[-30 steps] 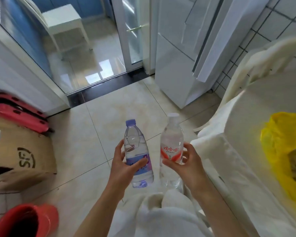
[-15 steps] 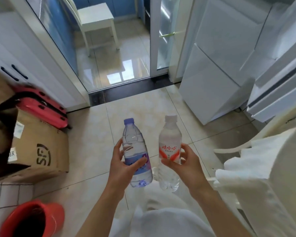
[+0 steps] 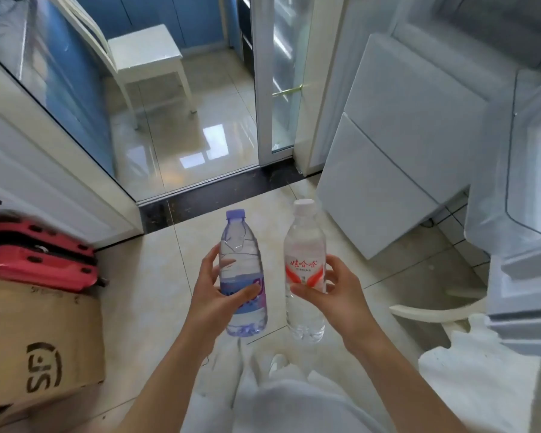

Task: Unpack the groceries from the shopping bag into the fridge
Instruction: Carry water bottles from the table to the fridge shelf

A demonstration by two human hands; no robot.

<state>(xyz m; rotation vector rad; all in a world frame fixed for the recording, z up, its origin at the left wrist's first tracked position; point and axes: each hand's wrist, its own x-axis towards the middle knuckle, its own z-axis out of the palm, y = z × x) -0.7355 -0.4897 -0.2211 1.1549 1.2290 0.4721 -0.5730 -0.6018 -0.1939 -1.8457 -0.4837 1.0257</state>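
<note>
Head view: fridge (image 3: 528, 189) interior blurred, perhaps open.

Blue-capped bottle (image 3: 243, 276) and white-capped, red-labelled bottle (image 3: 305, 273) upright, side by side, apart.

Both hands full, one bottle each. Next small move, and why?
Probably turn right and carry both bottles toward the open white fridge door. The left hand grips the clear plastic bottle with the purple cap and label; the right hand grips the clear plastic bottle with the white cap and red label. Both are upright over the floor, not yet at the fridge, whose door shelves stand to the right.
</note>
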